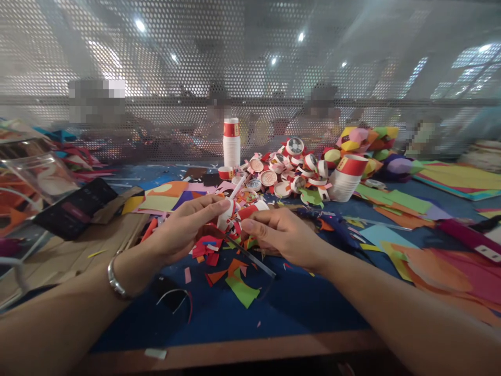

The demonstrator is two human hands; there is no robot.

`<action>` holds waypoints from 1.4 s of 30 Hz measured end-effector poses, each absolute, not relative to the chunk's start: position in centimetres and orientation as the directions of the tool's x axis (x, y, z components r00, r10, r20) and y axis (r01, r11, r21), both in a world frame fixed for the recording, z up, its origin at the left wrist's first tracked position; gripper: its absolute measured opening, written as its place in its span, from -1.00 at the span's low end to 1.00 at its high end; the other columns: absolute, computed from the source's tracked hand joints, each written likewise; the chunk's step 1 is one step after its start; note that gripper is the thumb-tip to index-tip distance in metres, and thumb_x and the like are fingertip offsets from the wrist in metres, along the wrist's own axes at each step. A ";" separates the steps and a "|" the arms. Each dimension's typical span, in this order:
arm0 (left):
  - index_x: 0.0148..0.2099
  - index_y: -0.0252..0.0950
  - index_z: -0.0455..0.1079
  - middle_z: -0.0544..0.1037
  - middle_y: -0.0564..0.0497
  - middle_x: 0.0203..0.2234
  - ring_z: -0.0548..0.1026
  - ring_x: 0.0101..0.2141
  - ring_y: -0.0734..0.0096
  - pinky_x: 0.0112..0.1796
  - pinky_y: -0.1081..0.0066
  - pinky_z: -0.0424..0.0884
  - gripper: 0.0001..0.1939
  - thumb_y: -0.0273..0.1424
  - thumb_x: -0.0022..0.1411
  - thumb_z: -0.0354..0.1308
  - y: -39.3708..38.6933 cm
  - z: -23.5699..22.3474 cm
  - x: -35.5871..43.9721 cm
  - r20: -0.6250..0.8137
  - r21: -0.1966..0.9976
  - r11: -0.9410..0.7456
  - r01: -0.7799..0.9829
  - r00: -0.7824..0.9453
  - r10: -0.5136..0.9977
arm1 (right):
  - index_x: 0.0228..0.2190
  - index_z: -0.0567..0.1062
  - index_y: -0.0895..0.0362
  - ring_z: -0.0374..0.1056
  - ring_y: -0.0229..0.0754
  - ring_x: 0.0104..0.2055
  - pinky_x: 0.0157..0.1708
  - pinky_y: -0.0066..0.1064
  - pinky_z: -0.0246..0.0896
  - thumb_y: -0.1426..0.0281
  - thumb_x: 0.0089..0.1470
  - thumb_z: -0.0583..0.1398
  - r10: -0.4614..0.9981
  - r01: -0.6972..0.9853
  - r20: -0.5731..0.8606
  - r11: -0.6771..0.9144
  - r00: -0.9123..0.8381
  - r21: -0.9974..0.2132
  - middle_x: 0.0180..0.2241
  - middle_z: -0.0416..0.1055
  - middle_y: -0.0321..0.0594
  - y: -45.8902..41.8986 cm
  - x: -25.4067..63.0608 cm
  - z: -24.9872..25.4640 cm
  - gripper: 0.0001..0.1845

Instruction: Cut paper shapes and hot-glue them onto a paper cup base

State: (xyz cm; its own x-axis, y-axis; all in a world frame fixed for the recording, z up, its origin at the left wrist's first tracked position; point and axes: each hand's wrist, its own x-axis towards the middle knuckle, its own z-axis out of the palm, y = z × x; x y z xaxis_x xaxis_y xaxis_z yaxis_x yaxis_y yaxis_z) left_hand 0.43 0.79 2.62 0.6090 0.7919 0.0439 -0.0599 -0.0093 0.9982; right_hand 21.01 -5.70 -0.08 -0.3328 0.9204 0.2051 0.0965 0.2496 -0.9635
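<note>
My left hand (190, 224), with a silver bracelet at the wrist, pinches a cut white paper-cup piece (226, 214). A thin white strip (239, 187) sticks up beside its fingertips. My right hand (284, 235) is closed close by, thumb against fingers; what it pinches is hidden. A red-and-white cup piece (252, 210) shows just behind its fingers; whether they touch it I cannot tell. Below both hands, a thin narrow strip (256, 261) slants over the blue table (227, 329). Red paper scraps (206, 249) and a green scrap (242, 290) lie under them.
Cut cup bottoms (269, 178) are heaped behind my hands, between two paper-cup stacks (231, 149) (346, 180). Coloured paper sheets (434, 266) cover the right side. A dark phone-like device (76, 209) and cardboard (97, 245) lie left. A perforated screen (250, 68) stands behind.
</note>
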 end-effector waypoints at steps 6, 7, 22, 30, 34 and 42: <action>-0.37 -0.33 0.51 0.45 0.02 -0.50 0.41 -0.43 0.49 -0.42 0.52 0.46 -0.70 -0.17 0.20 0.31 0.9 2.6 0.3 0.042 0.998 -0.058 0.006 0.612 0.790 | -0.51 0.40 0.12 -0.19 -0.41 -0.67 -0.66 -0.40 -0.34 0.02 0.25 0.19 0.918 0.101 0.186 0.235 -0.350 -0.967 -0.69 -0.08 -0.52 -5.7 21.1 -0.1 -0.52; -0.37 -0.33 0.50 0.44 0.03 -0.49 0.40 -0.44 0.49 -0.42 0.52 0.45 -0.70 -0.17 0.21 0.31 0.9 2.6 0.3 0.038 0.998 -0.060 0.015 0.615 0.787 | -0.54 0.35 0.12 -0.19 -0.41 -0.67 -0.66 -0.41 -0.34 0.01 0.24 0.19 0.919 0.101 0.186 0.234 -0.348 -0.967 -0.69 -0.07 -0.52 -5.7 21.1 -0.1 -0.50; -0.34 -0.29 0.50 0.44 0.04 -0.50 0.38 -0.45 0.51 -0.40 0.54 0.37 -0.74 -0.19 0.22 0.29 0.8 3.0 0.2 0.063 0.992 -0.118 0.046 0.632 0.772 | -0.50 0.49 0.18 -0.15 -0.44 -0.69 -0.69 -0.43 -0.31 0.01 0.22 0.21 0.921 0.122 0.175 0.230 -0.349 -0.966 -0.72 -0.01 -0.51 -5.9 20.9 0.4 -0.50; -0.39 -0.29 0.52 0.45 0.07 -0.54 0.37 -0.48 0.56 -0.43 0.55 0.33 -0.75 -0.23 0.25 0.27 0.9 3.1 0.3 0.121 0.985 -0.174 0.020 0.643 0.756 | -0.52 0.47 0.17 -0.14 -0.45 -0.69 -0.69 -0.45 -0.29 0.03 0.22 0.22 0.915 0.126 0.195 0.253 -0.353 -0.959 -0.72 0.00 -0.51 -5.9 21.0 0.4 -0.51; -0.39 -0.31 0.52 0.47 0.06 -0.54 0.39 -0.48 0.57 -0.42 0.56 0.34 -0.77 -0.27 0.25 0.28 0.9 3.0 0.2 0.132 0.985 -0.173 0.003 0.632 0.764 | -0.50 0.49 0.17 -0.14 -0.44 -0.68 -0.68 -0.45 -0.28 0.04 0.24 0.21 0.913 0.131 0.195 0.257 -0.358 -0.958 -0.71 -0.01 -0.51 -5.8 21.0 0.2 -0.53; -0.16 -0.30 0.50 0.55 0.05 -0.38 0.49 -0.39 0.52 -0.26 0.48 0.48 -0.84 -0.34 0.23 0.30 0.8 2.8 0.4 0.127 0.991 -0.080 -0.105 0.587 0.800 | -0.51 0.40 0.14 -0.13 -0.42 -0.66 -0.68 -0.51 -0.19 -0.04 0.14 0.25 0.948 0.106 0.129 0.165 -0.290 -0.980 -0.68 -0.03 -0.52 -5.9 21.0 0.5 -0.50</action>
State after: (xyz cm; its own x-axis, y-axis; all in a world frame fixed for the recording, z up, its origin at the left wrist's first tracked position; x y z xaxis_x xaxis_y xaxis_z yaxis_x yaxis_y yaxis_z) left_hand 0.42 0.85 2.78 0.5869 0.7997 0.1266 -0.1046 -0.0802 0.9913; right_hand 21.01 -5.87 0.49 -0.2902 0.9483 0.1286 0.1064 0.1655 -0.9805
